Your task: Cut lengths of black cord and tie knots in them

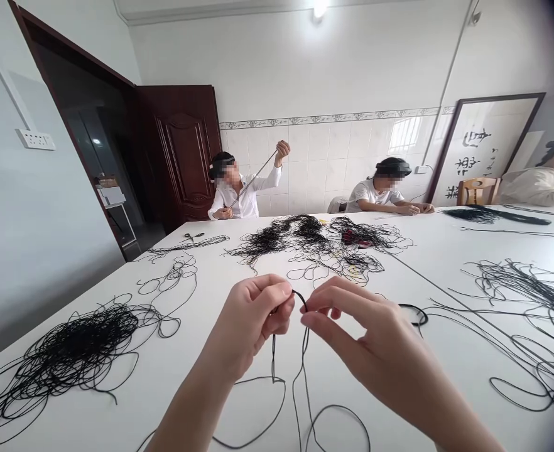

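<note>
Above the near part of the white table, my left hand [264, 314] pinches a black cord [299, 295] between thumb and curled fingers. A short bridge of this cord spans the gap to my right hand [352, 317], whose thumb and fingertips close on its other side. Below both hands, strands of the cord hang down and run in loose loops across the tabletop towards me. Whether the cord is knotted inside my left fingers is hidden.
A tangled heap of black cord [81, 345] lies at the left. More cord piles [305, 235] cover the table's middle, and a bundle [531, 289] lies right. Scissors [193, 236] rest far left. Across the table sit a person holding up a cord [262, 166] and other people.
</note>
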Available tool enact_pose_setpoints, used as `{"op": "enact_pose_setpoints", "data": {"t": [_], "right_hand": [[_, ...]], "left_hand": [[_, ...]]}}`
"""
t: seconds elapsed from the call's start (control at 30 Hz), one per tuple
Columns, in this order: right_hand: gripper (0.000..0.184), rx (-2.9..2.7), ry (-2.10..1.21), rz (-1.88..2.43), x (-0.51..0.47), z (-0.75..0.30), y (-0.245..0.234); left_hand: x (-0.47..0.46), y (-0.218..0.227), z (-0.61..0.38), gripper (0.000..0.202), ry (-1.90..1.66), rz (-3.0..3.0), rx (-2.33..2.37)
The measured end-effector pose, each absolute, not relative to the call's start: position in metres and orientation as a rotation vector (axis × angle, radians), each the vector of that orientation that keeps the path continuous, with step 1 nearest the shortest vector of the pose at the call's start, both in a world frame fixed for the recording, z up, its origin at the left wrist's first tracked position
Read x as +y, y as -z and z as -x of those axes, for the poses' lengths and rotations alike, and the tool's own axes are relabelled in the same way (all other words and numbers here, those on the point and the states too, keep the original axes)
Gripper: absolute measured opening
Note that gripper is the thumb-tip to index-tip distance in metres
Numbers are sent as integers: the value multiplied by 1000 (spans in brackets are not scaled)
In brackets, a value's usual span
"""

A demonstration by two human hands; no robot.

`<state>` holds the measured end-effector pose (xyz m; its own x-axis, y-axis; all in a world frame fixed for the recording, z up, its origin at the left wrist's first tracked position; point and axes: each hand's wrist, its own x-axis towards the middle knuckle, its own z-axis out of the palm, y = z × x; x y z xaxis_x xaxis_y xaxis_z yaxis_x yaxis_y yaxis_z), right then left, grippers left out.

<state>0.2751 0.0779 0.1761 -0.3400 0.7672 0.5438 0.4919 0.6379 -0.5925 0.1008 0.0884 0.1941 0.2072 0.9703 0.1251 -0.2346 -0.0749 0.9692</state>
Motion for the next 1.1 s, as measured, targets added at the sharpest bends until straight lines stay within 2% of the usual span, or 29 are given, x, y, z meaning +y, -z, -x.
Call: {"op": "enact_pose_setpoints", "data": {"t": [0.33,0.53,0.67,0.77,0.97,1.1], "right_hand": [[22,-1944,-617,862,81,-275,-187],[33,-1959,-661,884,81,-280,-188],[24,-2009,-757,928,87,-281,-189],[25,-2037,-811,942,91,-285,-188],[13,-2263,-970,811,85,-291,-193],[17,-2291,-1208,741,78,-290,-197]], "left_hand": [[82,-195,-98,18,-1158,-1386,892],[81,-195,-98,16,-1149,-1459,977],[78,-194,-97,16,-1096,-1552,1042],[68,-194,-94,16,-1049,-1665,1138],[37,-199,-92,14,-797,-2093,1378],[22,-197,-96,16,-758,-2168,1491]]}}
